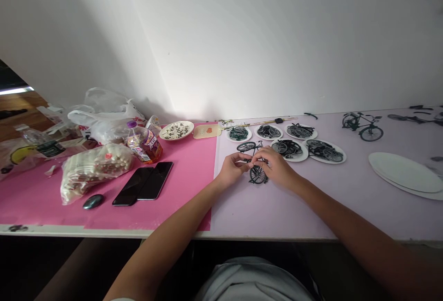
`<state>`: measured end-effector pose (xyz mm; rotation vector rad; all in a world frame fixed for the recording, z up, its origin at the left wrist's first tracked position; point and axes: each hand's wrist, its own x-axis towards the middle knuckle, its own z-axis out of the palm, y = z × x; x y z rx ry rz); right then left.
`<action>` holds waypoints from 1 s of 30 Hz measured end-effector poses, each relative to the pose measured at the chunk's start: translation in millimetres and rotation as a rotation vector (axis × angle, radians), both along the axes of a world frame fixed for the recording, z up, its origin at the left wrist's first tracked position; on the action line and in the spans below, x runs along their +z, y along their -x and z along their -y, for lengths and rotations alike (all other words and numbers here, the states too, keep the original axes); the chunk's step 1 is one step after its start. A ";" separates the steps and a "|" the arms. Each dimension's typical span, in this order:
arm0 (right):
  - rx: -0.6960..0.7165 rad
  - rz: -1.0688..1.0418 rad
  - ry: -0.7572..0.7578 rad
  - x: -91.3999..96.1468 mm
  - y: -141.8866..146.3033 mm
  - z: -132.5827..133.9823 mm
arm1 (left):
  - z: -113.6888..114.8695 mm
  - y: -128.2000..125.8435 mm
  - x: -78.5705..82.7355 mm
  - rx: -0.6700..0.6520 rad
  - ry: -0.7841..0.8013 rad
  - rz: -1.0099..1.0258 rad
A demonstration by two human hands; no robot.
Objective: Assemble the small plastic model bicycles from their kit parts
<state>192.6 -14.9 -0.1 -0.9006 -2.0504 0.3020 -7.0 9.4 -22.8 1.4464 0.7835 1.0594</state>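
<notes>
Toy bicycle (256,175) on table (277,208), pinched between left hand (231,170), right hand (276,166)

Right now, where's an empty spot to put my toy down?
The lilac table is bare between the right hand and the stacked white plates, along the near edge. The pink mat is bare between the two phones and the left hand. It is crowded behind the small bicycle, with plates of parts, and around the bags and bottle far left.
</notes>
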 end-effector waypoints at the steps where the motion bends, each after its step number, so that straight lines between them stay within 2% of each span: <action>1: -0.003 -0.006 0.010 0.7 -0.6 0.5 | 0.4 0.1 0.4 0.002 0.000 -0.003; 14: -0.089 -0.122 0.269 10.6 -1.9 9.0 | 4.8 0.3 5.0 0.018 -0.010 0.005; 21: -0.068 -0.162 0.375 13.8 -2.0 10.1 | 7.0 0.1 8.3 0.011 -0.029 -0.017; 30: -0.026 -0.183 0.439 9.8 -4.6 4.7 | 8.3 -0.8 9.1 0.006 -0.045 -0.026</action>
